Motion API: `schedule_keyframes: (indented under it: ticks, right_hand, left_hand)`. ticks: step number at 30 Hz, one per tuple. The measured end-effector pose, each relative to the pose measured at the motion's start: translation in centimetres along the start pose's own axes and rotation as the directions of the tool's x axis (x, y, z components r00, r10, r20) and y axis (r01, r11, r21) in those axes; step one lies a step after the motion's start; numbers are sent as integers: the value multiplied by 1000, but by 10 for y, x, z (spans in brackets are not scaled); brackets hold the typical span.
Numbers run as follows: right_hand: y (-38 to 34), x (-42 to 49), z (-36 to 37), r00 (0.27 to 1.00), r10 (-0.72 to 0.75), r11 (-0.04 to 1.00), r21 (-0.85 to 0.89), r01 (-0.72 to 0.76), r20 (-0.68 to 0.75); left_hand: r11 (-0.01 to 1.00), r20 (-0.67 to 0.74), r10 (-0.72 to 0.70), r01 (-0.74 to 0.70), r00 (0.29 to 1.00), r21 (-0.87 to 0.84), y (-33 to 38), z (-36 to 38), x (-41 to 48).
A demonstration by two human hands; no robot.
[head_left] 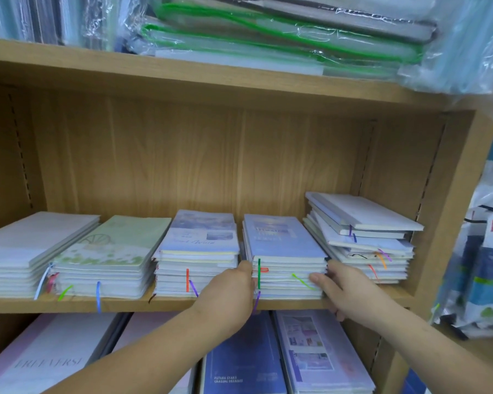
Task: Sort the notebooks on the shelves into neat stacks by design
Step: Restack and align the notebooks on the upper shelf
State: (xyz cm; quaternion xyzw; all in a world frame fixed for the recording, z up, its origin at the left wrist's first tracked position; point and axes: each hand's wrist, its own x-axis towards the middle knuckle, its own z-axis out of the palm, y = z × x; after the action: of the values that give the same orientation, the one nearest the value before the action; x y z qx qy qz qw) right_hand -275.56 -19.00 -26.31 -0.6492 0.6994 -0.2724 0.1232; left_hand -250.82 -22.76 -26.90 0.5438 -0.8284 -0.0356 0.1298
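You are squaring up the blue stack (pixel 285 245) of notebooks, which sits on the wooden shelf (pixel 182 304) with your hands on either side of it. Your left hand (pixel 234 288) presses against its left side, the fingers tucked out of sight into the gap there, so I cannot tell whether they curl round the books or lie flat. Your right hand (pixel 339 285) holds the front right corner, fingers (pixel 316 279) laid across the page edges and the thumb up the side. This stack looks nearly even, so the step in hand seems to be a final tidy. The next move probably calls for turning to the messy stack (pixel 365 240) just right of the blue stack. Its white and pale covers are fanned out at angles and will need lifting apart and checking by design. The covers are smooth, flat and rectangular, likely slippery against each other, so press evenly from both sides. Thin satin ribbons such as the green ribbon (pixel 259 273) hang loose over the front of the blue stack and could snag. Left of the blue stack stand a pale blue stack (pixel 199 240), then a green stack (pixel 108 245) and a white stack (pixel 26 245), all fairly neat.
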Motion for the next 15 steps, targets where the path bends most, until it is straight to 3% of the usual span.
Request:
schedule_keyframes:
  ticks: [5,9,13,15]
  right_hand:
    - [-5,4,-14,999,26,999,27,-26,34]
    - [-12,11,-22,994,15,994,-113,-2,112]
    - [-12,17,-29,993,7,988,-153,11,120]
    - [-14,17,-28,995,6,988,-155,10,99]
  left_hand:
    - [990,-184,35,-59,982,-127,0,-21,3]
    - [986,-122,74,-91,990,-142,5,-29,9]
    - [958,-143,71,-108,987,-265,2,-36,12]
    - [970,-143,78,-108,987,-220,5,-34,12]
